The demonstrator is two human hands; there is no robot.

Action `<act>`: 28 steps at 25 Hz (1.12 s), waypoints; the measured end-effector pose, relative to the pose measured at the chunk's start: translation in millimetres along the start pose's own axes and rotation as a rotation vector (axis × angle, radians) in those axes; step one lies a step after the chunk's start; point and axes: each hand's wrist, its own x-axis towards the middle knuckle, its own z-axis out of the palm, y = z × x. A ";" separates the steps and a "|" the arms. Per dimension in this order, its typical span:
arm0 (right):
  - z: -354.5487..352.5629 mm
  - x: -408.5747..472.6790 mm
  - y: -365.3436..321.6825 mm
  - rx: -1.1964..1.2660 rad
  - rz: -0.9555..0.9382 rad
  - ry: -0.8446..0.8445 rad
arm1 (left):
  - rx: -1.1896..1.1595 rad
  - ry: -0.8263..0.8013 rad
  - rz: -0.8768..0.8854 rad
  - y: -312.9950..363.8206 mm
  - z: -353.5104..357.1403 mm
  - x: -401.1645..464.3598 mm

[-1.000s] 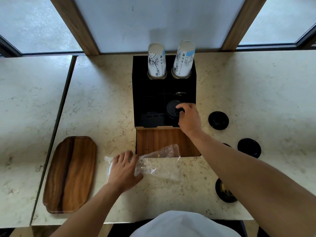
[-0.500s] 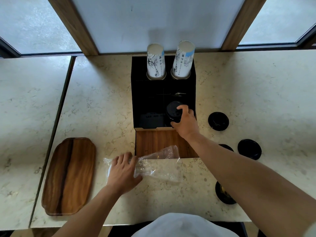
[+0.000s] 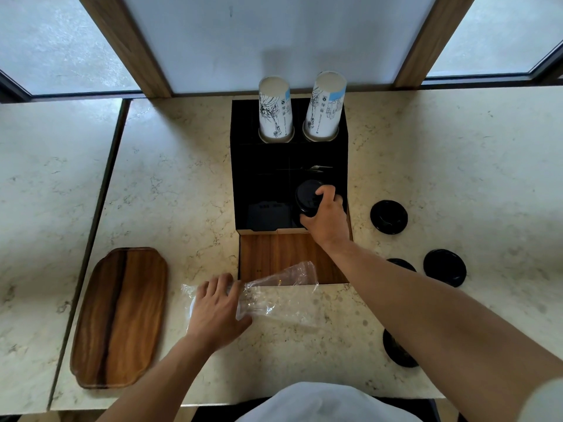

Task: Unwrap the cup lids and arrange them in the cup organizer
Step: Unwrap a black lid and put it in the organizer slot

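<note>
at frame centre our right hand (image 3: 327, 219) clamps a stack of lids (image 3: 307, 197) into the organizer (image 3: 262, 166); left hand (image 3: 217, 306), fingers spread, rests flat on the wrapper (image 3: 283, 292); next we release the stack.

wooden tray (image 3: 118, 316): on counter, left | paper cup stacks (image 3: 275, 109): upside down
</note>
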 end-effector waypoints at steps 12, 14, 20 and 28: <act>-2.7 1.9 -5.3 -0.065 0.014 -0.041 | -0.003 -0.013 -0.010 -1.1 3.4 1.0; -2.8 0.6 -5.9 -0.066 -0.005 -0.036 | -0.017 0.003 -0.005 -1.9 5.1 1.2; -6.2 -3.0 -7.8 -0.032 -0.019 -0.003 | -0.028 0.019 -0.004 -2.3 7.7 1.5; -6.1 1.0 -10.9 -0.087 -0.035 -0.023 | -0.016 0.004 -0.016 -0.8 5.5 1.2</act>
